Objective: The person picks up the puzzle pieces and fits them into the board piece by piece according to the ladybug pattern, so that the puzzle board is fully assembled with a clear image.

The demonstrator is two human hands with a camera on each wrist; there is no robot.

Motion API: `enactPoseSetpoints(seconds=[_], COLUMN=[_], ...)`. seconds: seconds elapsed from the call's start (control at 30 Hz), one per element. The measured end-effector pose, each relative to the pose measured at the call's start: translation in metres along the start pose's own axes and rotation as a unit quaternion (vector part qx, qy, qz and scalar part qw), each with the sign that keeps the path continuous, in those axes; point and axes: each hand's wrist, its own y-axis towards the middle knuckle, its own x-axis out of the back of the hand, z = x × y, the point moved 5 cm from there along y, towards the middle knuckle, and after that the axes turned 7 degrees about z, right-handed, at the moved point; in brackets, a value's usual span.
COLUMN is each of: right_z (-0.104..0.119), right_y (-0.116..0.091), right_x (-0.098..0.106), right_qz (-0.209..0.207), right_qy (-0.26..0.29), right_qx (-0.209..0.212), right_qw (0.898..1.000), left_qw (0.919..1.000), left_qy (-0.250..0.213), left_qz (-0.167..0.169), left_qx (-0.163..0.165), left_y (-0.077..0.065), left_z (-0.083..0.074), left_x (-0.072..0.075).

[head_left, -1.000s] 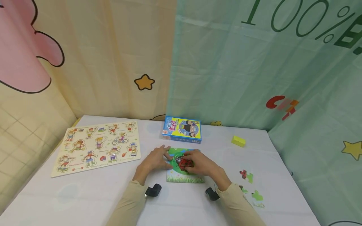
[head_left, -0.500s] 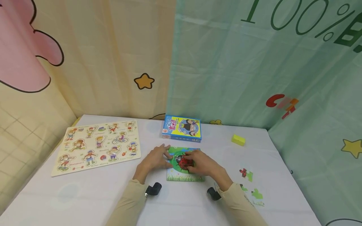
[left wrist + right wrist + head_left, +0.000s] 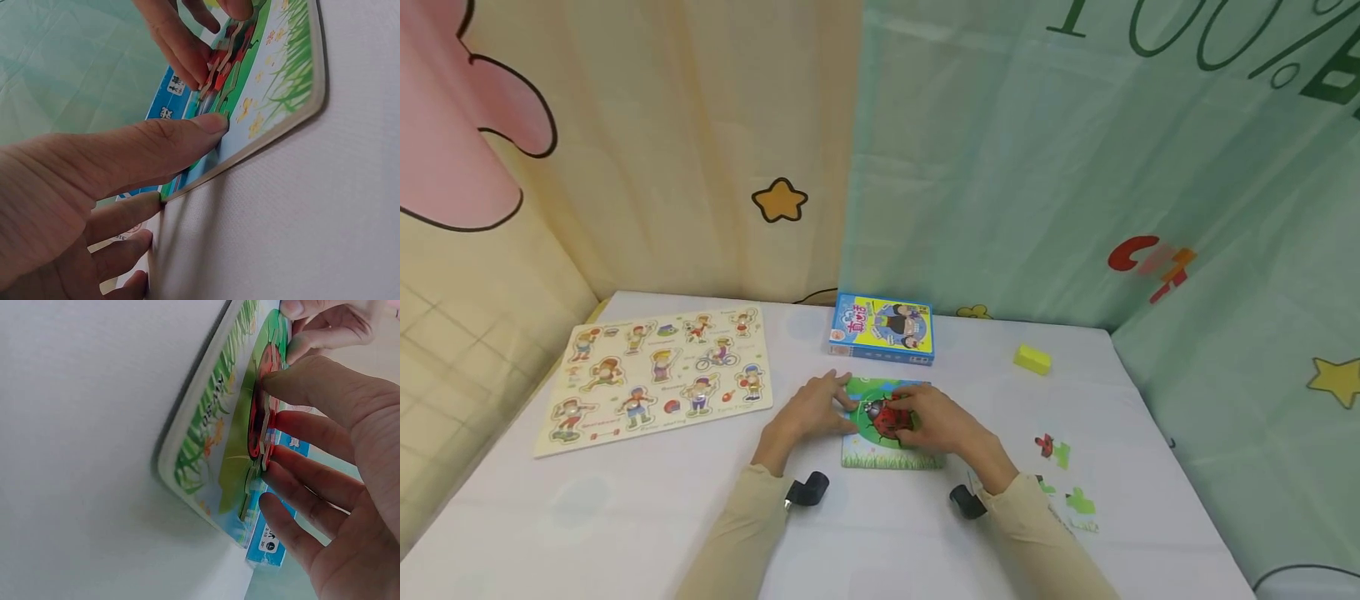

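Observation:
A small ladybug jigsaw puzzle board (image 3: 891,460) lies at the middle of the table, with printed grass along its near edge. At its left side, my left hand (image 3: 812,410) lays its thumb on the picture and the index fingertip at the board's edge, the other fingers extended beside it. Over the ladybug's right part, my right hand (image 3: 942,417) pinches a red puzzle piece (image 3: 267,422) between thumb and fingers. In the right wrist view several pieces there sit slightly raised and uneven. The right fingers partly hide the ladybug in the head view.
Loose puzzle pieces (image 3: 1080,502) lie right of the right forearm, some partly hidden by its sleeve. A blue and yellow box (image 3: 883,328) stands behind the board, with a yellow block (image 3: 1033,359) farther right. A large wooden figure puzzle (image 3: 655,379) covers the left side.
The whole scene sits higher in the head view as the camera tilts down. Both hands stay at the board, with only slight finger movement in the right hand.

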Motion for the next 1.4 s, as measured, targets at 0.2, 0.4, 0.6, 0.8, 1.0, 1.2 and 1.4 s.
enactPoseSetpoints(seconds=[0.2,0.4,0.6,0.8,1.0,1.2,1.4], right_z=[-0.003,-0.003,-0.003,-0.007,-0.006,-0.001,0.006], right_y=[0.0,-0.002,-0.009,-0.006,-0.003,0.001,0.002], right_x=[0.002,0.003,-0.004,0.005,0.007,0.008,0.007], right_qz=[-0.009,-0.011,-0.005,-0.012,-0.017,-0.014,-0.01], right_qy=[0.004,-0.003,0.009,0.018,0.04,0.038,0.032], right_qx=[0.006,0.011,-0.006,-0.015,0.001,0.019,0.036], right_qw=[1.0,1.0,1.0,1.0,0.999,0.999,0.999], left_qw=[1.0,1.0,0.9999,0.9997,0.9994,0.9993,0.9994], left_qy=[0.002,0.007,0.003,0.008,0.008,0.007,0.003], left_qz=[0.003,-0.002,0.013,0.021,0.032,0.033,0.035], left_qx=[-0.007,-0.002,0.011,0.006,0.012,0.013,0.006], left_y=[0.003,0.002,-0.003,0.002,0.002,0.003,0.004], left_z=[0.0,0.001,0.001,-0.003,-0.002,0.001,-0.001], left_x=[-0.001,0.0,-0.006,0.005,0.006,0.007,0.006])
